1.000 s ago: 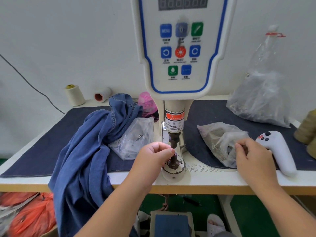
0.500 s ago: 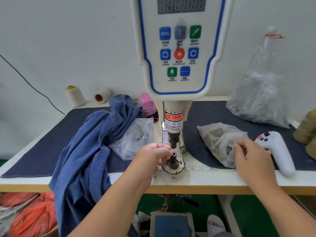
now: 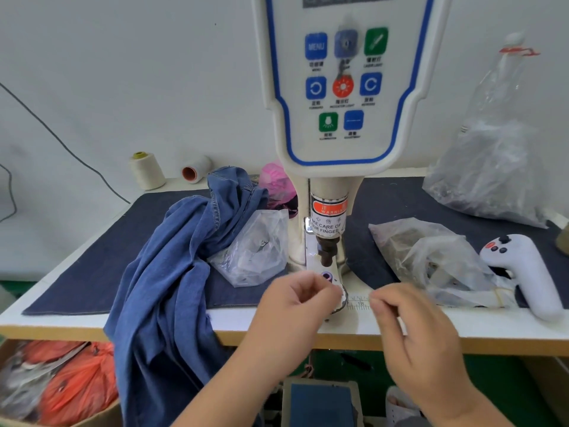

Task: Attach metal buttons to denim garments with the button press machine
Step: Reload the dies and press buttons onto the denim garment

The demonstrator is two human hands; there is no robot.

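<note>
The white button press machine (image 3: pixel 348 87) stands at the middle of the table. Its dark punch (image 3: pixel 326 254) hangs above the lower die (image 3: pixel 328 276), where a small purple-ringed part sits. My left hand (image 3: pixel 295 303) hovers just left of and below the die with its fingers curled and nothing visible in them. My right hand (image 3: pixel 409 328) is blurred, just right of the die, thumb and forefinger pinched together as if on a small part that I cannot make out. A blue denim garment (image 3: pixel 172 272) lies heaped on the left and hangs over the table's front edge.
Clear plastic bags of parts lie left (image 3: pixel 255 251) and right (image 3: pixel 431 257) of the press; a bigger bag (image 3: pixel 492 167) stands back right. A white handheld controller (image 3: pixel 523 272), two thread cones (image 3: pixel 147 171), and a foot pedal (image 3: pixel 320 402) below.
My left hand has drawn back from the die, leaving the purple-ringed part exposed. My right hand has left the right-hand bag and moved left toward the die.
</note>
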